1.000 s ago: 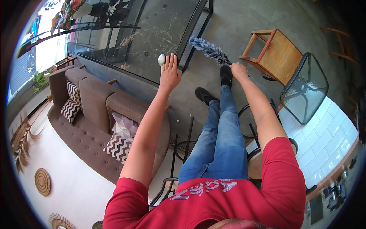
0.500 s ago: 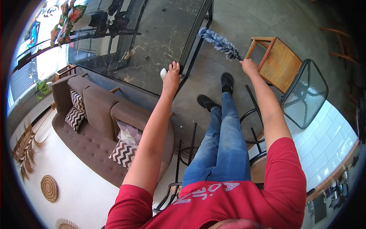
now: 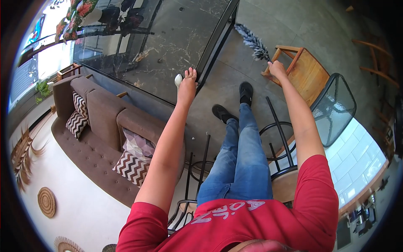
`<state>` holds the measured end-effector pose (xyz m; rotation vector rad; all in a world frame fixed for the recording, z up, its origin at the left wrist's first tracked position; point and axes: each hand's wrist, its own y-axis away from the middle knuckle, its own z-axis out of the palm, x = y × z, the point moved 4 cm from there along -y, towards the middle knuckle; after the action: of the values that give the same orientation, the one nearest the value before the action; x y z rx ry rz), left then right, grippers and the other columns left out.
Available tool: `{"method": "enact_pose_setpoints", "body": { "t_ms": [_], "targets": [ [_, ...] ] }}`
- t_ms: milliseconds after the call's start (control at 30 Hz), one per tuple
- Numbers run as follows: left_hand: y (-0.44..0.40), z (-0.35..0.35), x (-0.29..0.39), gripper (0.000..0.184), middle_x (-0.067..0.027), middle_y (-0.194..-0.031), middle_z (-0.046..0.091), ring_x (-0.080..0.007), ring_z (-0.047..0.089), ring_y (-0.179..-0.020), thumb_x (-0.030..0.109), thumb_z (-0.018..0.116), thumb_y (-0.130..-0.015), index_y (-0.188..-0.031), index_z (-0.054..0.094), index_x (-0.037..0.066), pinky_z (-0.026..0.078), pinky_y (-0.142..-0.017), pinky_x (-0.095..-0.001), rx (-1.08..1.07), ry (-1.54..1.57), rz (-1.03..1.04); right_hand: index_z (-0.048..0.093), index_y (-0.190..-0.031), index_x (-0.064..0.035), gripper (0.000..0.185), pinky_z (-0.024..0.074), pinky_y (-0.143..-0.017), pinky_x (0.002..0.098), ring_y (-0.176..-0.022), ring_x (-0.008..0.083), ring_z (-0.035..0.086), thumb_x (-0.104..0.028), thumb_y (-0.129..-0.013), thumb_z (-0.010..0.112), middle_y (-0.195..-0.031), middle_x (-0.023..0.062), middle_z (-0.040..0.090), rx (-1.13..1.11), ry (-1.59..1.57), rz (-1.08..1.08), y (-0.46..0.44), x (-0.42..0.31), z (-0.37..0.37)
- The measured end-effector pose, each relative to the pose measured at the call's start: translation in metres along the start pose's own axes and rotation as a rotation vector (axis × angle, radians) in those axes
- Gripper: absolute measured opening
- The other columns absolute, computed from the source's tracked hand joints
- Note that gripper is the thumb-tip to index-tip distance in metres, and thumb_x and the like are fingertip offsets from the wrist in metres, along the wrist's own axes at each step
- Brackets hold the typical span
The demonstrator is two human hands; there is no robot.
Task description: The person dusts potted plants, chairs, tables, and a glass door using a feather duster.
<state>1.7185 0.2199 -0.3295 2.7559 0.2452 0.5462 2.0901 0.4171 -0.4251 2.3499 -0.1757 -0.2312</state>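
Observation:
Near the corner of the dark marbled glass-topped table [image 3: 168, 54], my left hand [image 3: 187, 86] has its fingers raised and slightly apart, with nothing seen in them. A white spoon-like object [image 3: 178, 79] lies on the tabletop close against the left side of this hand; its lower end is partly hidden. My right hand [image 3: 277, 70] is closed round the handle of a fluffy blue-grey duster [image 3: 253, 42]. The duster points up and left, over the grey floor, between the table edge and a wooden chair [image 3: 308, 75].
A brown sofa [image 3: 100, 113] with patterned cushions runs along the left. Black-legged stools [image 3: 279, 122] stand beside my legs. At the right are a glass-topped piece [image 3: 336, 111] and a white tiled counter [image 3: 357, 159]. Red-green leaves [image 3: 75, 19] hang over the table's far left.
My right hand and the duster have moved up and slightly right, away from my shoes. The fingers of my left hand, stretched flat earlier, now look raised; the white object keeps its place near the table corner.

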Motion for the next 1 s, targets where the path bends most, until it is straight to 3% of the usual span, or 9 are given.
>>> {"method": "enact_pose_setpoints", "body": {
  "t_ms": [300,467,567,633,733,933,1000],
  "targets": [
    [0.003,0.001,0.001,0.063,-0.0226,-0.142,0.04,-0.0389,0.04,-0.13,-0.002,0.066,-0.076,-0.135,0.044,-0.001,0.04,-0.105,-0.0395,0.038,-0.015,0.027,0.064,-0.105,0.0041,0.051,0.0475,-0.087,0.0482,-0.104,0.0437,0.059,-0.044,-0.093,0.051,-0.106,0.029,0.063,0.008,-0.04,-0.148,0.002,-0.02,0.014],
    [0.004,0.004,-0.001,0.064,-0.0223,-0.142,0.04,-0.0386,0.039,-0.131,-0.002,0.066,-0.077,-0.136,0.043,-0.001,0.04,-0.105,-0.0401,0.041,-0.006,0.006,0.064,-0.092,0.0032,0.053,0.0471,-0.075,0.0515,-0.088,0.0459,0.06,-0.047,-0.094,0.048,-0.087,0.028,0.064,0.12,-0.23,-0.275,0.033,-0.033,-0.024],
    [0.001,0.007,-0.001,0.063,-0.022,-0.142,0.04,-0.0381,0.038,-0.132,-0.001,0.065,-0.077,-0.136,0.043,-0.001,0.039,-0.105,-0.0402,0.046,-0.023,0.011,0.063,-0.084,0.0007,0.054,0.0465,-0.072,0.0519,-0.086,0.0455,0.06,-0.049,-0.094,0.047,-0.084,0.0268,0.063,0.295,-0.231,-0.34,0.051,-0.022,-0.04],
    [0.006,0.007,-0.001,0.062,-0.022,-0.143,0.039,-0.0379,0.038,-0.132,-0.001,0.064,-0.078,-0.136,0.043,-0.002,0.039,-0.106,-0.04,0.049,-0.028,0.003,0.062,-0.083,0.0003,0.054,0.0465,-0.072,0.0519,-0.086,0.0457,0.06,-0.05,-0.094,0.047,-0.084,0.0264,0.063,0.296,-0.189,-0.364,0.05,-0.017,-0.045],
    [0.013,0.004,0.002,0.061,-0.0174,-0.149,0.033,-0.0339,0.035,-0.135,-0.005,0.055,-0.082,-0.14,0.037,0.0,0.047,-0.099,-0.0372,0.064,-0.041,0.007,0.061,-0.08,0.0008,0.056,0.0459,-0.069,0.0518,-0.083,0.0455,0.06,-0.051,-0.094,0.046,-0.08,0.0258,0.063,0.316,-0.12,-0.395,0.046,-0.011,-0.049],
    [0.021,0.002,0.007,0.063,-0.02,-0.15,0.03,-0.0376,0.031,-0.137,-0.003,0.05,-0.081,-0.142,0.034,-0.002,0.037,-0.108,-0.0389,0.096,0.038,0.014,0.057,-0.074,0.002,0.052,0.043,-0.06,0.05,-0.071,0.0456,0.058,-0.046,-0.094,0.052,-0.071,0.0262,0.06,0.388,-0.258,-0.52,0.097,-0.007,-0.033],
    [0.022,0.003,0.006,0.064,-0.0205,-0.151,0.025,-0.0398,0.028,-0.137,0.008,0.056,-0.086,-0.143,0.03,-0.002,0.035,-0.109,-0.0413,0.068,0.084,-0.017,0.056,-0.072,0.0021,0.049,0.0422,-0.057,0.0483,-0.068,0.0466,0.057,-0.041,-0.094,0.055,-0.069,0.0266,0.058,0.266,-0.333,-0.563,0.124,-0.008,-0.008]
  ]
}}
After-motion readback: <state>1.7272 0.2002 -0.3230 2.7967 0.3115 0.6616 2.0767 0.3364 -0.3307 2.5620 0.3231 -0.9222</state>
